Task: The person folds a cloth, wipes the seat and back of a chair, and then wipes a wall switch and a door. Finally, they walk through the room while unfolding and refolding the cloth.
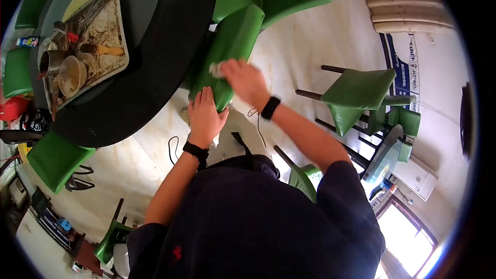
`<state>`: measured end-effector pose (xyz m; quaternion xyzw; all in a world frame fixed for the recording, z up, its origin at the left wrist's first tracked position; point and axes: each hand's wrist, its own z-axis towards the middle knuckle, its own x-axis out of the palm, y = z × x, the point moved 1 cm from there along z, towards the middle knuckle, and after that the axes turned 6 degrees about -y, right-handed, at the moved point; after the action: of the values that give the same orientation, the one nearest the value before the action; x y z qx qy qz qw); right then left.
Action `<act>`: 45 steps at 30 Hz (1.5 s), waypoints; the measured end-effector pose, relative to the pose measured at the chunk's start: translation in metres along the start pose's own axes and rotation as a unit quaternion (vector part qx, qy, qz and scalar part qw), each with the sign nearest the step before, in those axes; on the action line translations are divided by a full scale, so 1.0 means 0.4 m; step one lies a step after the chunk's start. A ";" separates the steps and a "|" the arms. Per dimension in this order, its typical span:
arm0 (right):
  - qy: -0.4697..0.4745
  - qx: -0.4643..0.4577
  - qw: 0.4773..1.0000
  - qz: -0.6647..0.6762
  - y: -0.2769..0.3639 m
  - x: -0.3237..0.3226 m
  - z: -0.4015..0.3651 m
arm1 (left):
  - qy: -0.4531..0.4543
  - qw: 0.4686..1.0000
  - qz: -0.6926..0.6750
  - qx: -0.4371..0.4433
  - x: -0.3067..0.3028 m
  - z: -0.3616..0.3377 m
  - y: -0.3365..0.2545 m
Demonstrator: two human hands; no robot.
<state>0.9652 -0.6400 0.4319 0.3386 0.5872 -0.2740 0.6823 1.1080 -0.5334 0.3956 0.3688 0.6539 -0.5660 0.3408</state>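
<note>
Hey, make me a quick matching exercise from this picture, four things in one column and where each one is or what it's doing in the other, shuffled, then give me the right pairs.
Column one
1. Left hand
2. Tray
3. Right hand
4. Bowl

Column two
A. Holding a whitish wad
B. Inside the tray
C. Laid palm-down on the green padding
D. Directly on the round table

Right pairs: 1-C, 2-D, 3-A, 4-B
</note>
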 end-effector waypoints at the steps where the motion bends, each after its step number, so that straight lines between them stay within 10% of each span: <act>1: -0.005 0.025 1.000 0.006 -0.073 0.012 0.041 | -0.003 0.999 -0.041 -0.028 -0.006 -0.004 -0.002; 7: -0.118 0.145 0.982 -0.035 -0.263 -0.016 0.209 | -0.022 0.997 -0.064 -0.033 -0.009 -0.004 0.009; 13: -0.075 -0.053 0.973 0.211 0.024 0.025 -0.034 | -0.001 0.992 -0.105 -0.074 -0.012 0.006 0.009; 17: -0.083 -0.142 0.976 0.140 -0.105 0.022 0.030 | 0.014 0.991 -0.106 -0.081 -0.012 0.012 0.005; 25: -0.170 0.061 0.981 0.064 -0.341 0.010 0.278 | 0.007 0.987 -0.107 -0.116 -0.030 0.011 -0.002; 31: -0.099 -0.070 0.980 0.161 -0.051 0.017 0.040 | -0.020 0.995 -0.068 -0.071 -0.019 -0.001 0.000; 37: -0.136 -0.007 0.991 0.009 -0.324 0.043 0.243 | -0.006 0.991 -0.092 -0.097 -0.019 0.001 0.003; 45: -0.112 0.041 0.993 0.014 -0.206 0.041 0.189 | -0.052 0.990 -0.071 -0.113 -0.038 -0.103 0.047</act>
<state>0.9510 -0.7500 0.4103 0.3418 0.4906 -0.3245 0.7329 1.1305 -0.4925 0.4047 0.2505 0.7199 -0.5294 0.3724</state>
